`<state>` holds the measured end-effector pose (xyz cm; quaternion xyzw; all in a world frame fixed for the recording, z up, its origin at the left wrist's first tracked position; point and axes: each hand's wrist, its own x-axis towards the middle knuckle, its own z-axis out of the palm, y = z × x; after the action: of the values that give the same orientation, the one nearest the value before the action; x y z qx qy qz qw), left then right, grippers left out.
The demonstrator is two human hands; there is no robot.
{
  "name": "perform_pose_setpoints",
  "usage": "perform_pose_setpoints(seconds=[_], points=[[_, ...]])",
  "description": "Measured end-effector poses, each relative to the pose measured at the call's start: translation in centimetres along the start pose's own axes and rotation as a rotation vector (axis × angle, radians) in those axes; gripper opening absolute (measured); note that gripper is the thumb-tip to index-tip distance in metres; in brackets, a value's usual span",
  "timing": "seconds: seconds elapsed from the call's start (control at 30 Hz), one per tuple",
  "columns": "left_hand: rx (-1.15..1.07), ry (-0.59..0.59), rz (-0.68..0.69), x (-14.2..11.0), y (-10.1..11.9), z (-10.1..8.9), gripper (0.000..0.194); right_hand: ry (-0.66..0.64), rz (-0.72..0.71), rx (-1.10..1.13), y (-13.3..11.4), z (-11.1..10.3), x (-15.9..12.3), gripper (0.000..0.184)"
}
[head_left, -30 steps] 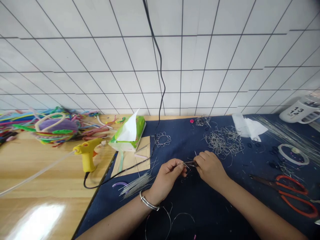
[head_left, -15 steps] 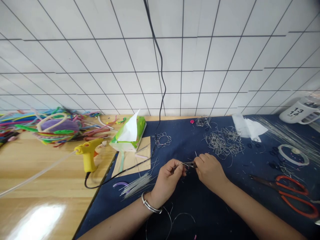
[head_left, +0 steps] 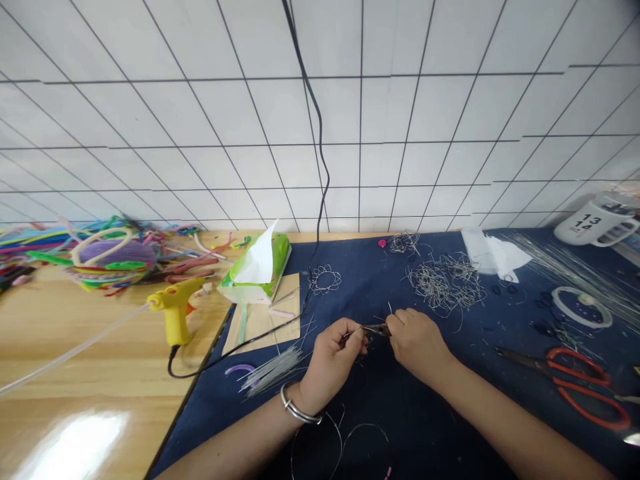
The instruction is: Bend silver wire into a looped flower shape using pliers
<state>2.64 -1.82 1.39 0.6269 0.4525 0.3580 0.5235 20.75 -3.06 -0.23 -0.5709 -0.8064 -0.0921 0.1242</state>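
My left hand [head_left: 333,360], with a metal bangle on its wrist, pinches a thin silver wire [head_left: 350,335] over the dark blue cloth [head_left: 440,427]. My right hand [head_left: 417,343] is closed on small dark pliers [head_left: 376,329] whose tips meet the wire between the two hands. Both hands are close together near the middle of the cloth. Just left of my left hand lies a bundle of straight wire pieces [head_left: 275,367]. A heap of bent wire shapes [head_left: 445,283] sits beyond my right hand.
A yellow glue gun [head_left: 175,308] stands on the wooden table [head_left: 75,373], its black cord running up the tiled wall. A green tissue pack [head_left: 260,267], coloured pipe cleaners [head_left: 100,250], red-handled scissors [head_left: 575,383], a wire flower [head_left: 325,279] and a white mug [head_left: 597,223] lie around.
Both hands stay together on the wire and pliers; the pliers have shifted slightly left toward my left hand's fingers. Nothing else has moved.
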Motion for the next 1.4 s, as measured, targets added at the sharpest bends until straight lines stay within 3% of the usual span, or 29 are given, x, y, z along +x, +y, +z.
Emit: perform_pose_setpoints(seconds=[0.37,0.5,0.77,1.03,1.4], points=[[-0.033,-0.004,-0.014,0.1,0.0,-0.1,0.020,-0.021,0.002,0.005,0.1,0.1,0.0,0.015],[-0.207,-0.061,-0.077,0.4,0.0,-0.1,0.020,-0.027,-0.002,0.020,0.7,-0.4,0.4,0.013],[-0.540,-0.007,-0.263,1.0,-1.0,-0.2,0.020,-0.124,0.060,0.140,2.8,-1.3,0.9,0.012],[-0.544,-0.030,-0.273,0.9,-0.9,0.0,0.019,-0.156,0.024,0.167,1.6,-0.8,0.7,0.012],[-0.630,-0.115,-0.325,1.0,-0.7,0.0,0.020,-0.156,0.033,0.134,2.2,-0.9,0.5,0.013]])
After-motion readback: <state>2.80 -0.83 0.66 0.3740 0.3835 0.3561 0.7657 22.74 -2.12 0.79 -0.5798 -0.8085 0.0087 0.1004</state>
